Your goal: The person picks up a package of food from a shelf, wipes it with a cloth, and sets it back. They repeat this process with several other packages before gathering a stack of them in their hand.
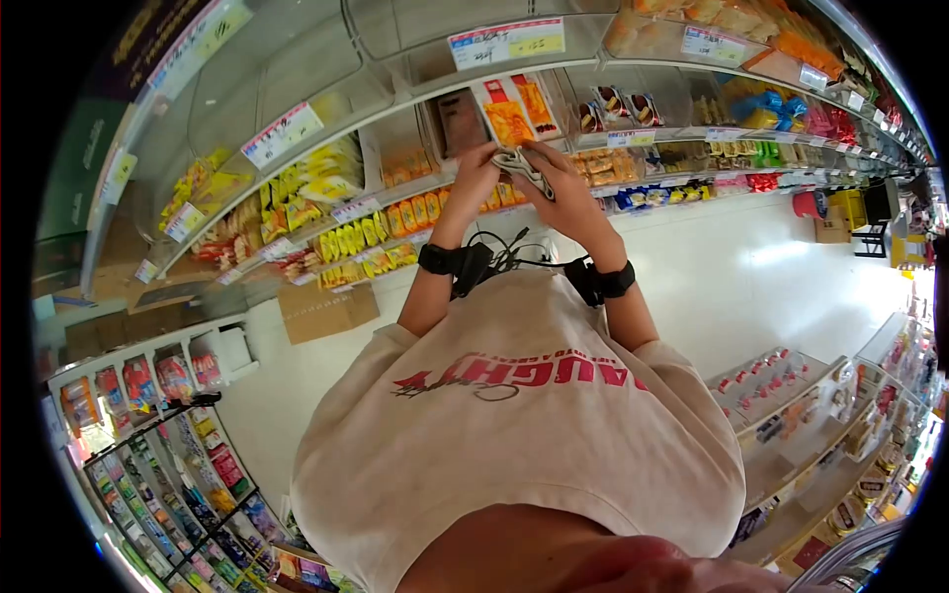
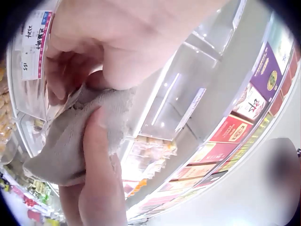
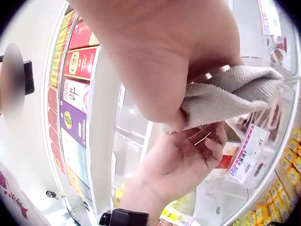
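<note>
Cloth (image 2: 63,146), grey and folded, sits between the person's two hands in front of a shop shelf (image 1: 395,106), and we see the right hand (image 1: 571,198) gripping it with the thumb laid across its surface. We find the left hand (image 1: 473,183) pinching an edge of it between thumb and curled fingers, while just beyond both hands we make out orange snack packets (image 1: 508,125) in a shelf compartment.

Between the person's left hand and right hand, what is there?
A folded grey cloth lies between the left hand and the right hand; the head view shows this.
</note>
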Motion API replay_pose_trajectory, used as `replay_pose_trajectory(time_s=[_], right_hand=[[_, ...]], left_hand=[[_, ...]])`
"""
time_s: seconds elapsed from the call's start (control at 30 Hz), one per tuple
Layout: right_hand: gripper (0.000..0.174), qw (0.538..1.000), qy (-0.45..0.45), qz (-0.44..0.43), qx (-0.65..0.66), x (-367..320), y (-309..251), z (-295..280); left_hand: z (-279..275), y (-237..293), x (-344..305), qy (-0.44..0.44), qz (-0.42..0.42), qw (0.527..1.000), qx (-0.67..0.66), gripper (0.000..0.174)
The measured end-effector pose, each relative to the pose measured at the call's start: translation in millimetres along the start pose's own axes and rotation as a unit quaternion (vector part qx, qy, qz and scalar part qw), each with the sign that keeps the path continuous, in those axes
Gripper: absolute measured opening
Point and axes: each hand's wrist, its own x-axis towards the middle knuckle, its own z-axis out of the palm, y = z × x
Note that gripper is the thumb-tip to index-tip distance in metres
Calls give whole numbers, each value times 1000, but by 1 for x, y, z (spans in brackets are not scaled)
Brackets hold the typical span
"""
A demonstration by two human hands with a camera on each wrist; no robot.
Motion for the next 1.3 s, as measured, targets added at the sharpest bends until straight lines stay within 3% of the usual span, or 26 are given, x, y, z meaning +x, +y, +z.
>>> replay_pose_trajectory(time_s=[0.07, 0.23, 0.33, 0.37, 0.5, 0.6, 0.63, 0.73, 0.77, 0.87, 0.97, 1.07, 1.17, 1.27, 1.3], right_hand=[[39, 1000, 9, -5, 9, 6, 12, -5], [41, 999, 11, 7, 34, 29, 35, -8], [42, 999, 2, -41, -10, 41, 51, -1], [42, 997, -2, -66, -30, 45, 57, 3], [43, 992, -23, -108, -65, 54, 79, 27], [44, 988, -35, -90, -121, 55, 97, 48], [45, 984, -43, -87, -150, 53, 100, 50], [47, 974, -59, -58, -210, 54, 97, 54], [48, 971, -62, -46, -225, 55, 95, 56], [48, 970, -48, -37, -236, 55, 97, 65], [49, 971, -62, -16, -228, 57, 97, 65], [49, 989, -65, 19, -129, 60, 100, 60], [47, 989, -73, 7, -125, 59, 107, 60], [48, 984, -81, -3, -160, 55, 101, 56], [47, 983, -129, 100, -86, 59, 102, 51]], left_hand=[[2, 4, 14, -4, 20, 996, 92, 21], [8, 19, 52, -9, 28, 991, 128, 10], [0, 9, 63, 29, 36, 975, 216, 18], [-10, 5, 66, 51, 119, 916, 379, 24], [-30, 13, 61, 80, 37, 910, 406, 29], [-38, 20, 47, 112, 116, 912, 378, 34], [-49, 17, 46, 77, 51, 923, 375, 50], [-59, 12, 28, 7, 96, 856, 508, 60], [-61, 13, 24, -27, 6, 860, 509, 69], [-61, 10, 18, -130, 8, 854, 503, 57], [-77, -27, 15, -55, 40, 932, 357, 38], [-64, 9, 6, 14, 74, 894, 441, 24], [-49, 45, -4, 60, 44, 875, 479, 26], [-43, 56, -14, 147, 116, 882, 432, 21], [-39, 62, -19, 168, 120, 893, 399, 20]])
